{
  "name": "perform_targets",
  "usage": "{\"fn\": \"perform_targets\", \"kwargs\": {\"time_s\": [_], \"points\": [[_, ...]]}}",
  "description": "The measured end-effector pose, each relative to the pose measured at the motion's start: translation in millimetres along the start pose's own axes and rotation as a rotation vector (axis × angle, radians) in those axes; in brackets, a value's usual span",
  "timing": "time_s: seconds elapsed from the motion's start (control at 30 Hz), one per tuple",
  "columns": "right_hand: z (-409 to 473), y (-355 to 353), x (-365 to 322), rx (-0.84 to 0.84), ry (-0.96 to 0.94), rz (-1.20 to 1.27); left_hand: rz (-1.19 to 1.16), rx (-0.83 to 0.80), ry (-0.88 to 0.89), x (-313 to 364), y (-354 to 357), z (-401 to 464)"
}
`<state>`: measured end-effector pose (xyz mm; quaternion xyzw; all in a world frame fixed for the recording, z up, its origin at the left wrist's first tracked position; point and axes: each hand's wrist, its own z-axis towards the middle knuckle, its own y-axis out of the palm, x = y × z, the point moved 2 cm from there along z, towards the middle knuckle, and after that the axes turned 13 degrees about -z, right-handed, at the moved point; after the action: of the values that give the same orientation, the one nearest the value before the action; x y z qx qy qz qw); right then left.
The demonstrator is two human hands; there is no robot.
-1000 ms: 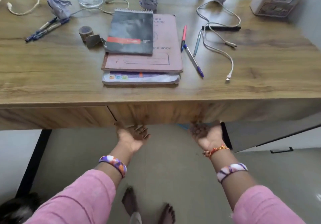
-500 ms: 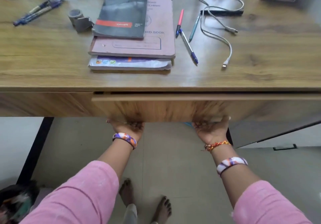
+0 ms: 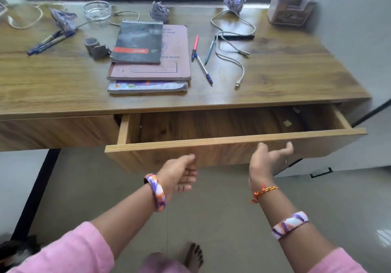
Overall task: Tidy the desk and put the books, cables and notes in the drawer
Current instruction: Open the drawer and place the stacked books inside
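The drawer [image 3: 232,139] under the wooden desk [image 3: 63,86] stands pulled out, and its inside looks nearly bare. My left hand [image 3: 179,174] hovers at the lower edge of the drawer front with fingers loosely curled, holding nothing. My right hand [image 3: 267,159] is spread open in front of the drawer front. On the desk lies a stack of books: a black notepad [image 3: 137,42] on a pink record book [image 3: 175,67] on a white-covered book [image 3: 148,86]. A grey cable [image 3: 232,46] lies to the right and a beige cable [image 3: 25,21] at the far left. Crumpled paper notes [image 3: 159,11] sit at the back.
Pens [image 3: 203,67] lie beside the books, and more pens [image 3: 50,42] lie at the left. A glass dish [image 3: 97,10], a tape roll [image 3: 96,47] and a pen holder [image 3: 289,10] are also on the desk. A white cabinet [image 3: 359,156] stands right of the drawer.
The drawer has slid out from nearly closed to wide open. Both hands have come off its lower edge, the right one spreading open.
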<state>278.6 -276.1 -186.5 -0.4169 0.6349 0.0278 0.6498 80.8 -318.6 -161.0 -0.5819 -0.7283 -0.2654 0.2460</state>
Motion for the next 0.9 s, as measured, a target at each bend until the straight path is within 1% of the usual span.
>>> {"fn": "perform_targets", "kwargs": {"time_s": [0.03,0.07,0.1,0.13,0.17,0.2,0.23,0.27,0.3,0.33,0.37,0.43,0.53,0.63,0.77,0.9], "points": [[-8,-12,-9,0.053,-0.245,-0.08,0.223,-0.096,0.191,8,10,-11],[-17,-20,-17,0.089,-0.472,-0.155,0.416,-0.14,0.432,17,17,-19],[-23,-22,-22,0.081,-0.652,-0.242,0.587,-0.147,0.668,26,23,-24],[-26,-21,-28,0.028,-0.77,-0.347,0.75,-0.079,0.868,36,29,-29],[-28,-16,-34,-0.07,-0.838,-0.46,0.901,0.006,0.99,45,32,-26],[-29,-10,-36,-0.182,-0.89,-0.576,1.067,0.085,1.041,53,34,-24],[-31,-6,-40,-0.28,-0.947,-0.698,1.227,0.149,1.004,57,34,-15],[-33,-3,-41,-0.358,-0.999,-0.811,1.355,0.183,0.92,61,31,-6],[-35,-2,-42,-0.413,-1.041,-0.911,1.435,0.2,0.824,61,26,1],[-35,-1,-43,-0.441,-1.07,-0.98,1.466,0.201,0.736,59,20,7],[-36,-3,-45,-0.45,-1.092,-1.028,1.466,0.191,0.685,55,15,9],[-38,-10,-51,-0.464,-1.11,-1.071,1.491,0.176,0.692,47,10,6],[-42,-23,-53,-0.54,-1.044,-1.087,1.53,0.162,0.68,40,12,-8],[-50,-43,-45,-0.594,-0.974,-1.124,1.506,0.089,0.613,27,13,-21],[-61,-72,-32,-0.69,-0.882,-1.164,1.551,-0.019,0.56,7,12,-44],[-74,-102,-20,-0.781,-0.848,-1.17,1.529,-0.133,0.484,-16,13,-70]]}}
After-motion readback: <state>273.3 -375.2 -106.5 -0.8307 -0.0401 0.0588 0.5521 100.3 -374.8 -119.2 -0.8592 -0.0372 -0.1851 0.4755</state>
